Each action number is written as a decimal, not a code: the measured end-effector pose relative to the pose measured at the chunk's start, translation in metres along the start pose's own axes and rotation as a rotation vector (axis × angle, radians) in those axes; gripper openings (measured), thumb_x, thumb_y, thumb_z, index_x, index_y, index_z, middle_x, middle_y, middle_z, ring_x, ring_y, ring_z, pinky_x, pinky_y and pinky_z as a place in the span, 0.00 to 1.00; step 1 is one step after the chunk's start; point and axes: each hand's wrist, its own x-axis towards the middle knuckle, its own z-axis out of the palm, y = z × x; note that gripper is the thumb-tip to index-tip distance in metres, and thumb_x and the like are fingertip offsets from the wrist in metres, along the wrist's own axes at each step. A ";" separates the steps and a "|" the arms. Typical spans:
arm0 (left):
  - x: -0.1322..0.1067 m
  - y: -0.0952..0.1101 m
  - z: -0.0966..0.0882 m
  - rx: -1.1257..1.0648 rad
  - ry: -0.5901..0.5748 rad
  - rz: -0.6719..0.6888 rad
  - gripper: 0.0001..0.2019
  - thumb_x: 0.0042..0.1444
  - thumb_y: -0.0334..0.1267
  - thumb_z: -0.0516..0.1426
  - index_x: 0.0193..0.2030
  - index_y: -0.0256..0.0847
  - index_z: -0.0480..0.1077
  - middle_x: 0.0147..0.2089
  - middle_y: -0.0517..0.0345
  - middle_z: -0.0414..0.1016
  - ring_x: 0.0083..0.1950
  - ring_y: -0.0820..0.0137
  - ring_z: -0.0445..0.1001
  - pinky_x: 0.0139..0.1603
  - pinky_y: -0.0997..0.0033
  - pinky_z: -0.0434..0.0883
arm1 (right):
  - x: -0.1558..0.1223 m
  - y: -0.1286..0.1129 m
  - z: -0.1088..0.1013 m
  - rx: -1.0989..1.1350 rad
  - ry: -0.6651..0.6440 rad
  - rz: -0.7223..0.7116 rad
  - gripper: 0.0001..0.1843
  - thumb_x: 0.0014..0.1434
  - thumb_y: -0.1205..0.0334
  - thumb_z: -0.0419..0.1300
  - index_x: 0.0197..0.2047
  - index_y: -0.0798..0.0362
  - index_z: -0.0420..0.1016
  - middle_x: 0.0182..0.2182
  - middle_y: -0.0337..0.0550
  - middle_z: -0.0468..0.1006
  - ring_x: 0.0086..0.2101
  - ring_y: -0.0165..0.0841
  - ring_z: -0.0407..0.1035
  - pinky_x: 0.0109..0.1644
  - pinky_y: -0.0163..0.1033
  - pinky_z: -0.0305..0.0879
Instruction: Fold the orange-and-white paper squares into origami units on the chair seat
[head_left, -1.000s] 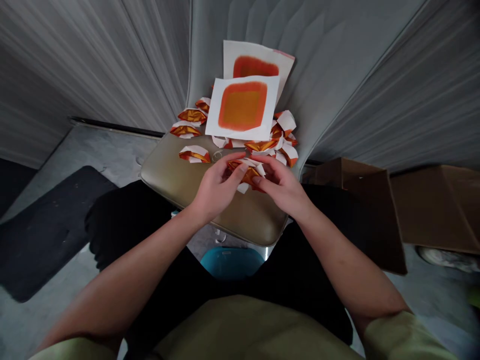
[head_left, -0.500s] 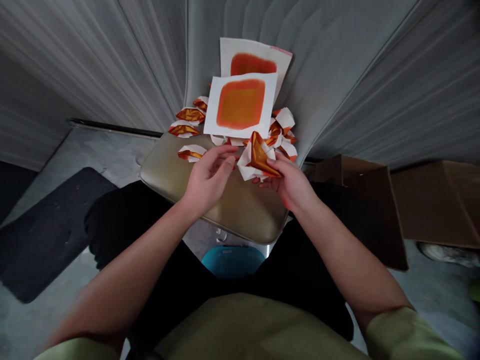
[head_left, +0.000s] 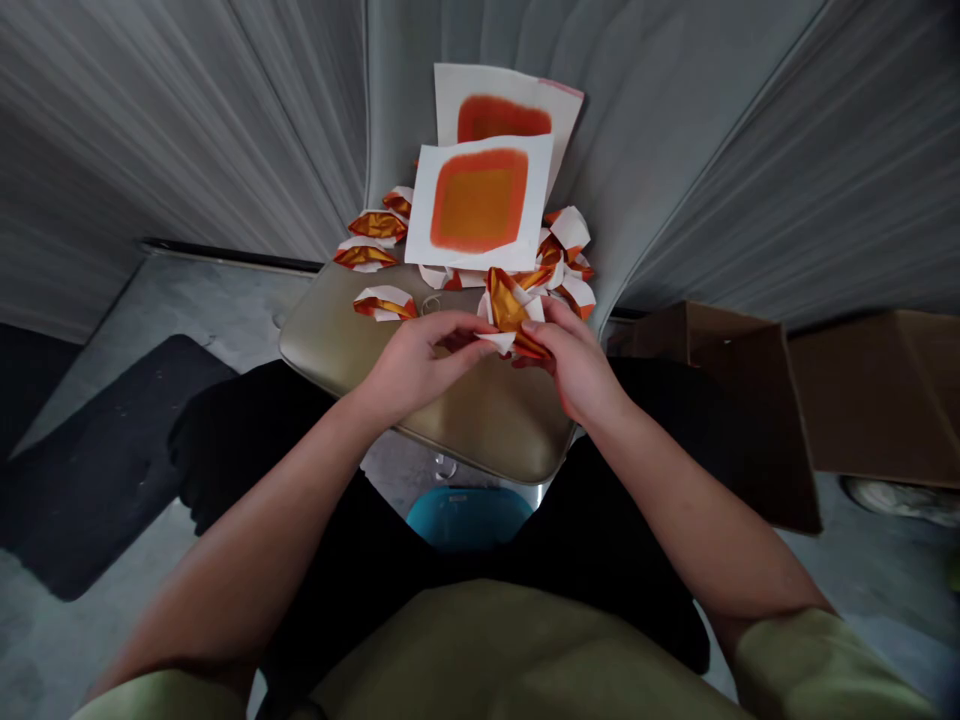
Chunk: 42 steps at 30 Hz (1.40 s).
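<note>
Tearing is the nearest danger, I think. The paper (head_left: 511,312), orange and white and half folded, is in the air above the far edge of the seat (head_left: 352,345), pinched from two sides. The left hand (head_left: 409,365) closes thumb and fingertips on the white corner at 9 o'clock of the paper. The right hand (head_left: 577,365) grips the orange body at 3 o'clock, with the fingers curled tight around it. Both hands are fully closed on the paper, with no gap. If they pull apart while the corner is so thin, it may rip or lose its point.

A crooked crease is also possible, because the paper has no flat support under it.

Finished shapes (head_left: 566,262) are piled just behind the hands, at 12 to 1 o'clock, very near the right knuckles — a small push forward could scatter them. One shape (head_left: 384,302) lies alone at 10 o'clock, close to the seat edge, and could be brushed to the floor by the left wrist. A flat sheet (head_left: 478,200) rests over the pile; if the pile moves, the sheet may slide down onto the hands.
</note>
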 end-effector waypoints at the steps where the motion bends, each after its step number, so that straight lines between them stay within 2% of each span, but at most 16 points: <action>1: 0.000 -0.002 0.002 -0.024 0.027 0.008 0.10 0.60 0.42 0.64 0.45 0.40 0.78 0.41 0.56 0.84 0.40 0.70 0.80 0.42 0.71 0.77 | 0.000 0.000 0.000 0.000 0.006 -0.007 0.17 0.52 0.54 0.67 0.46 0.44 0.76 0.42 0.37 0.83 0.37 0.33 0.78 0.32 0.34 0.73; 4: 0.000 -0.008 0.009 -0.069 0.139 0.070 0.10 0.59 0.39 0.65 0.46 0.40 0.76 0.40 0.57 0.82 0.39 0.72 0.81 0.42 0.73 0.77 | 0.000 -0.001 0.001 0.004 0.013 -0.018 0.18 0.52 0.54 0.66 0.47 0.44 0.76 0.44 0.37 0.84 0.38 0.33 0.78 0.31 0.34 0.72; 6: -0.001 -0.008 0.010 -0.003 0.185 0.146 0.08 0.60 0.37 0.64 0.45 0.40 0.75 0.39 0.58 0.82 0.38 0.73 0.80 0.41 0.74 0.76 | 0.000 -0.002 0.002 0.007 0.009 -0.006 0.18 0.52 0.54 0.66 0.47 0.45 0.75 0.44 0.37 0.84 0.37 0.33 0.78 0.31 0.34 0.72; 9: -0.002 -0.005 0.007 0.197 0.159 0.310 0.04 0.63 0.33 0.62 0.44 0.41 0.77 0.41 0.58 0.82 0.40 0.73 0.80 0.44 0.73 0.76 | 0.001 -0.001 0.003 0.016 -0.001 0.037 0.17 0.53 0.53 0.64 0.46 0.46 0.74 0.41 0.38 0.84 0.34 0.32 0.79 0.29 0.34 0.71; 13: -0.003 -0.003 -0.001 0.415 0.094 0.463 0.11 0.65 0.31 0.58 0.53 0.41 0.76 0.48 0.54 0.81 0.49 0.69 0.80 0.51 0.68 0.75 | 0.003 -0.002 0.003 0.018 -0.017 0.062 0.18 0.54 0.54 0.62 0.48 0.48 0.74 0.40 0.39 0.84 0.31 0.30 0.78 0.28 0.33 0.70; 16: -0.003 -0.006 -0.006 0.638 0.074 0.590 0.12 0.66 0.32 0.58 0.54 0.42 0.76 0.47 0.53 0.80 0.45 0.67 0.79 0.43 0.68 0.74 | 0.003 -0.002 0.002 0.002 -0.017 0.053 0.17 0.55 0.53 0.61 0.47 0.47 0.75 0.40 0.40 0.84 0.31 0.30 0.77 0.29 0.34 0.70; 19: -0.002 -0.007 -0.009 0.802 0.122 0.676 0.08 0.68 0.35 0.58 0.50 0.44 0.78 0.41 0.56 0.79 0.38 0.69 0.76 0.37 0.69 0.69 | 0.003 -0.002 0.002 -0.028 -0.014 0.048 0.17 0.55 0.52 0.61 0.47 0.47 0.75 0.41 0.40 0.84 0.31 0.31 0.77 0.29 0.35 0.70; 23: -0.003 -0.005 -0.012 0.902 0.162 0.678 0.07 0.68 0.39 0.59 0.47 0.44 0.78 0.39 0.56 0.77 0.38 0.68 0.73 0.36 0.67 0.66 | 0.003 -0.003 0.002 -0.069 0.023 0.050 0.18 0.55 0.52 0.62 0.48 0.46 0.75 0.41 0.39 0.83 0.31 0.31 0.77 0.28 0.35 0.69; 26: -0.004 -0.005 -0.012 0.941 0.195 0.659 0.07 0.68 0.40 0.59 0.48 0.47 0.78 0.40 0.57 0.77 0.38 0.67 0.72 0.37 0.66 0.64 | 0.002 -0.004 0.002 -0.082 0.029 0.047 0.18 0.54 0.52 0.63 0.48 0.47 0.76 0.43 0.40 0.84 0.35 0.33 0.78 0.30 0.36 0.71; 30: -0.006 -0.004 -0.011 0.928 0.207 0.593 0.08 0.69 0.43 0.58 0.48 0.51 0.79 0.42 0.57 0.77 0.40 0.66 0.71 0.40 0.64 0.64 | 0.002 -0.006 0.003 -0.106 0.001 0.014 0.17 0.54 0.52 0.63 0.46 0.47 0.78 0.50 0.42 0.83 0.46 0.39 0.78 0.44 0.43 0.77; 32: -0.005 -0.004 -0.011 0.948 0.202 0.593 0.07 0.69 0.45 0.58 0.48 0.52 0.78 0.46 0.57 0.78 0.43 0.65 0.72 0.42 0.62 0.65 | 0.002 -0.007 0.003 -0.125 -0.008 0.017 0.16 0.55 0.52 0.63 0.46 0.47 0.79 0.51 0.43 0.83 0.50 0.41 0.77 0.52 0.48 0.77; 34: -0.005 -0.003 -0.012 0.976 0.178 0.609 0.07 0.68 0.44 0.59 0.48 0.52 0.78 0.51 0.57 0.78 0.46 0.63 0.72 0.45 0.61 0.66 | 0.002 -0.008 0.002 -0.139 -0.013 0.032 0.17 0.56 0.52 0.63 0.47 0.48 0.80 0.50 0.44 0.83 0.51 0.42 0.77 0.55 0.51 0.76; 38: -0.004 -0.004 -0.013 0.997 0.140 0.617 0.07 0.68 0.43 0.60 0.49 0.51 0.78 0.53 0.57 0.79 0.48 0.63 0.74 0.46 0.62 0.66 | 0.004 -0.006 -0.002 -0.187 -0.013 0.058 0.18 0.57 0.49 0.63 0.48 0.47 0.82 0.45 0.45 0.84 0.46 0.43 0.78 0.47 0.50 0.77; 42: -0.002 -0.007 -0.014 0.950 0.125 0.635 0.09 0.68 0.43 0.60 0.52 0.50 0.77 0.51 0.56 0.81 0.47 0.61 0.76 0.45 0.59 0.68 | 0.006 -0.004 -0.005 -0.204 0.001 0.085 0.17 0.58 0.47 0.64 0.45 0.47 0.83 0.42 0.43 0.84 0.40 0.39 0.78 0.36 0.43 0.75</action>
